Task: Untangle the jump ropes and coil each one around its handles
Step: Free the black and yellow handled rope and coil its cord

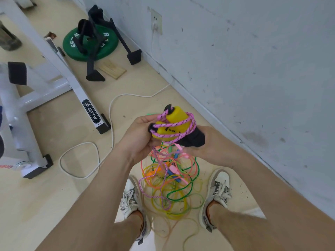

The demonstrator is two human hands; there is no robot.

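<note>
Two yellow handles [176, 117] with black ends lie side by side at chest height. A pink braided rope [178, 124] is wound a few turns around them. My left hand [139, 138] grips their near ends from the left. My right hand [208, 144] holds the black foam end [193, 140] from the right. The pink rope's loose tail [154, 194] hangs down to the floor. There it meets a tangled pile of green, yellow, orange and pink ropes [174, 183] with blue and pink handles, lying between my shoes.
A white wall [253, 69] runs along the right with a socket [156, 21] and a white cable [110, 113] trailing over the floor. A white gym frame [59, 69] stands left. A green weight plate [90, 42] with black stands and a wooden block [112, 69] lie beyond.
</note>
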